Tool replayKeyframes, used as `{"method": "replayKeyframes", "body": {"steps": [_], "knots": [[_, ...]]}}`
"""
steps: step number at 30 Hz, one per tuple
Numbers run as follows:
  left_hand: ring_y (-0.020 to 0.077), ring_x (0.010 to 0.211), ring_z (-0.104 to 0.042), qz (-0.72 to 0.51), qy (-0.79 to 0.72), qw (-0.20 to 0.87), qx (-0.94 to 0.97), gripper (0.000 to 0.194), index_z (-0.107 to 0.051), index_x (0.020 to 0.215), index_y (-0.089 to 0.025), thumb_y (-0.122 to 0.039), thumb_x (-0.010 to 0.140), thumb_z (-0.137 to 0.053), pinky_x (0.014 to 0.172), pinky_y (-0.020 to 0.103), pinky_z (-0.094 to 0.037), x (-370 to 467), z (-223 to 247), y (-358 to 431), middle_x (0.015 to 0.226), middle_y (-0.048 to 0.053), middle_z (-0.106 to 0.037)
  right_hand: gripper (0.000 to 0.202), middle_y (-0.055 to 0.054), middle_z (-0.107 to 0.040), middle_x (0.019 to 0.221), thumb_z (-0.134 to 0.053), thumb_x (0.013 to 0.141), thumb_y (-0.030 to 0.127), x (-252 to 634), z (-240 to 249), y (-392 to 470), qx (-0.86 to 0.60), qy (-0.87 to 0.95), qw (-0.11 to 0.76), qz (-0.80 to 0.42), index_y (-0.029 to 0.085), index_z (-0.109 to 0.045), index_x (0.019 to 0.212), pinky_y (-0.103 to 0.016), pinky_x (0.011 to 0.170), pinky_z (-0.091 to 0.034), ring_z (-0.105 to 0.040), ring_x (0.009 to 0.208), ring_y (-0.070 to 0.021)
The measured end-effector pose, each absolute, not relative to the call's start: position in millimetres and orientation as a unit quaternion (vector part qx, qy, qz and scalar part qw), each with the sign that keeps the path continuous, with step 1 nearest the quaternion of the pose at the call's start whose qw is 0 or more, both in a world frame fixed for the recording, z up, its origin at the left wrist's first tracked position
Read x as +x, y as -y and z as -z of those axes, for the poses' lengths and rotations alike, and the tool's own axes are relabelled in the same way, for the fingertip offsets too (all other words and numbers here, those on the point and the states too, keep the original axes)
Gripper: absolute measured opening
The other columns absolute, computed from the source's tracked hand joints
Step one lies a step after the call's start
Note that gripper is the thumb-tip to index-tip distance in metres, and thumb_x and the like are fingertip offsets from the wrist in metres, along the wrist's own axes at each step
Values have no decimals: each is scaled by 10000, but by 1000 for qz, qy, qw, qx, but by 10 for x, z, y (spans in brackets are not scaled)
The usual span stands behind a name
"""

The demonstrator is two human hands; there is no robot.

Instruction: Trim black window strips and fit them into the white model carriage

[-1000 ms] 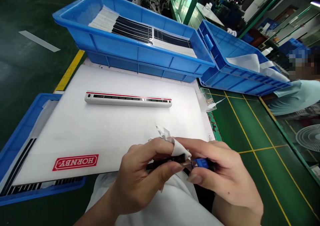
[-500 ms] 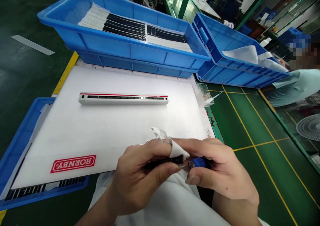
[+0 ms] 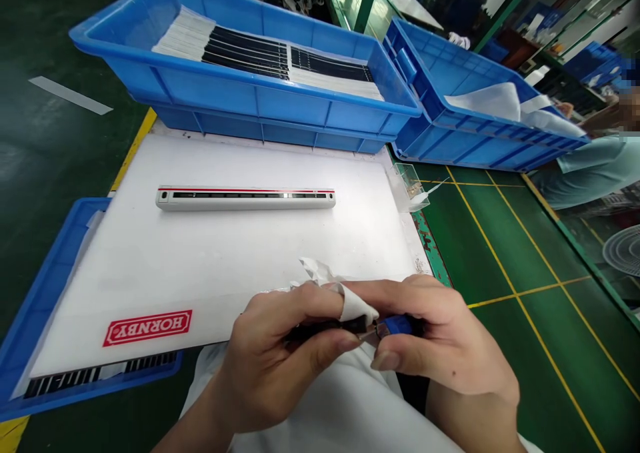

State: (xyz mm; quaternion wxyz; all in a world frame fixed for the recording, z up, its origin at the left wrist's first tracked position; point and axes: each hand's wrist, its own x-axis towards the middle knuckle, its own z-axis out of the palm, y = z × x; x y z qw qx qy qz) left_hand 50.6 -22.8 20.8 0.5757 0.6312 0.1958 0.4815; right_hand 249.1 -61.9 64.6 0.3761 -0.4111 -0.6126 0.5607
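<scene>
The person's left hand [image 3: 280, 356] pinches a slim black part [image 3: 315, 328] between thumb and forefinger, with a strip of thin white wrapping material [image 3: 356, 306] curled round that forefinger. The right hand [image 3: 450, 346] grips a small blue-and-dark piece with a bright metal tip [image 3: 395, 325], the tip pointing at the near end of the black part; whether the two touch is too small to tell. Over the last second both grips have stayed almost as they were, fingertips close together above the lap; the main change is a slight shift of the head's view. That suggests close, careful work at one spot, with neither piece let go. Beyond the hands, a long white carriage-shaped shell with a red stripe and dark window band [image 3: 245, 204] lies in the same place on the smooth white work board [image 3: 200, 259], well apart from the fingers. A red rectangular HORNBY label [image 3: 147, 327] reads upside down at the board's near edge. Past the far edge stands a deep blue plastic tray [image 3: 270, 106] of white and black strips, and farther right another person's pale blue-green sleeve [image 3: 590, 176] shows.
</scene>
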Motion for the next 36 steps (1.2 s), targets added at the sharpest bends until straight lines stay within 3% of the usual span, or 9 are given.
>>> {"method": "replayKeyframes", "body": {"steps": [21, 28, 36], "knots": [[139, 561, -591, -467, -206, 565, 648, 86, -715, 1017, -251, -220, 938, -710, 490, 266, -439, 525, -178, 225, 737, 4, -715, 446, 14, -618, 726, -735, 947, 374, 2550, -620, 617, -432, 604, 352, -570, 172, -714, 1344, -194, 559, -385, -430, 587, -95], [153, 602, -625, -468, -217, 561, 648, 125, -724, 1041, -265, -197, 937, -710, 531, 277, -477, 517, -207, 224, 799, 14, -757, 437, -15, -727, 824, -744, 937, 418, 2533, -674, 618, -465, 593, 332, -567, 237, -730, 1334, -212, 577, -400, -513, 670, -136], [143, 576, -621, -471, -231, 555, 646, 83, -730, 1010, -269, -232, 937, -714, 510, 271, -453, 515, -179, 227, 740, -2, -735, 445, 16, -694, 776, -742, 944, 410, 2536, -684, 603, -465, 585, 321, -582, 244, -713, 1356, -206, 605, -395, -487, 645, -112]]}}
